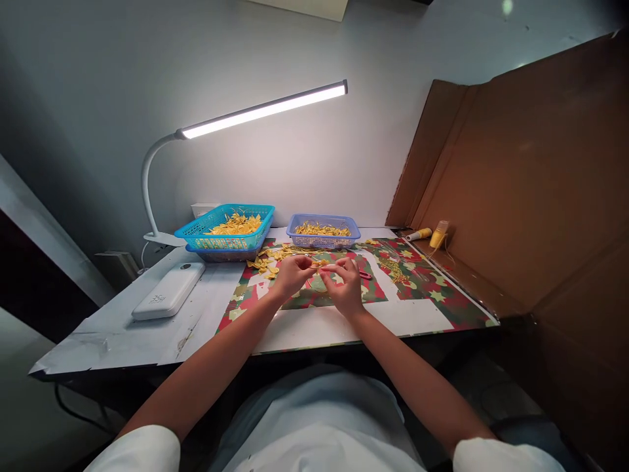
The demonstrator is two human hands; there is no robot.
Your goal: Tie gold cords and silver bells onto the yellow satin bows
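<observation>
Over the middle of the patterned mat, my left hand (293, 275) and my right hand (346, 286) face each other with fingertips close together. Both are closed in a pinch. Between them is a small yellow ribbon-like piece (321, 263), partly hidden by the fingers. A thin yellow strand hangs in a loop below it. Loose yellow pieces (265, 263) lie on the mat to the left of my left hand. Just right of my right hand, a small red-handled tool (365, 275) is partly covered.
Behind the hands stand a turquoise basket (196, 234) and a lilac basket (324, 242), both holding yellow pieces. A white power bank (168, 292) lies left. The lit lamp (265, 111) reaches overhead. Cardboard (515, 177) walls the right side, near yellow bottles (439, 235) and yellow strands (394, 271).
</observation>
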